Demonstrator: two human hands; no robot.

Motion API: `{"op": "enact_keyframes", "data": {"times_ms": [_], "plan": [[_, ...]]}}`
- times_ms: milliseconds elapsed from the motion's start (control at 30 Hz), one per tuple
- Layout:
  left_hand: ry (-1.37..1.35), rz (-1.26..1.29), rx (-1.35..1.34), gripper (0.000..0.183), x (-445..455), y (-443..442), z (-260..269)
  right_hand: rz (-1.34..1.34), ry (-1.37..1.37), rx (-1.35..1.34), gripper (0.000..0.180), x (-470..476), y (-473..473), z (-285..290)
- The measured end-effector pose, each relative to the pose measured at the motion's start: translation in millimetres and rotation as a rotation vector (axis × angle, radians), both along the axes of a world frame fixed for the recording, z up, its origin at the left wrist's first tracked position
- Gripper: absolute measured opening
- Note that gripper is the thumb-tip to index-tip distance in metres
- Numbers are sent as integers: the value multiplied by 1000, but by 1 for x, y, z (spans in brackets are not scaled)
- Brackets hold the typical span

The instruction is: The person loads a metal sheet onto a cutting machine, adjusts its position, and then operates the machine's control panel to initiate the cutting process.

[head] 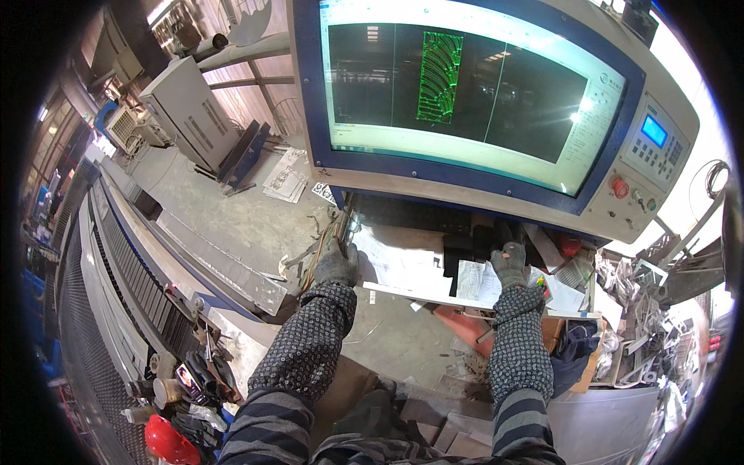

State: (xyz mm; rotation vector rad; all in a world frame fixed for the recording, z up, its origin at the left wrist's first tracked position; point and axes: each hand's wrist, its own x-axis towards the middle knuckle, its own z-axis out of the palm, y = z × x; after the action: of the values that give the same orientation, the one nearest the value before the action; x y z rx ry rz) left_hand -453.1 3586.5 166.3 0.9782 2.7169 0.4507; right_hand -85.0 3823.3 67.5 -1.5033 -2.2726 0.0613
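Observation:
In the head view, my left hand (336,266) wears a grey knit glove. It is at the left side of the paper-covered shelf (343,286), beside a bundle of cables (321,256); whether it grips anything is unclear. My right hand (510,263), in a worn grey glove, reaches over the shelf into the shadow under the control console (465,200). Its fingertips are too dark to make out. Above, the monitor (372,75) displays a green curved-line pattern on black. Paper sheets (401,261) and a smaller note sheet (469,279) lie between my hands.
A red emergency-stop button (620,187) and keypad (668,151) are at the console's right. Metal scraps (639,314) fill the right side. A long machine bed (116,256) runs along the left, with a red hard hat (168,439) nearby. A grey cabinet (189,116) stands behind.

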Motion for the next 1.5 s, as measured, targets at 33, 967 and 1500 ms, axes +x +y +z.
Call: {"op": "enact_keyframes", "data": {"times_ms": [33,967,1500], "plan": [[0,-7,4,58,0,0,-1,-25,-24,-37,79,0,1,-1],[-4,-14,48,52,-7,2,-13,-122,-82,-184,69,-12,-21,38],[-1,-11,67,52,-5,2,-12,-50,-41,-79,74,-15,-26,50]]}}
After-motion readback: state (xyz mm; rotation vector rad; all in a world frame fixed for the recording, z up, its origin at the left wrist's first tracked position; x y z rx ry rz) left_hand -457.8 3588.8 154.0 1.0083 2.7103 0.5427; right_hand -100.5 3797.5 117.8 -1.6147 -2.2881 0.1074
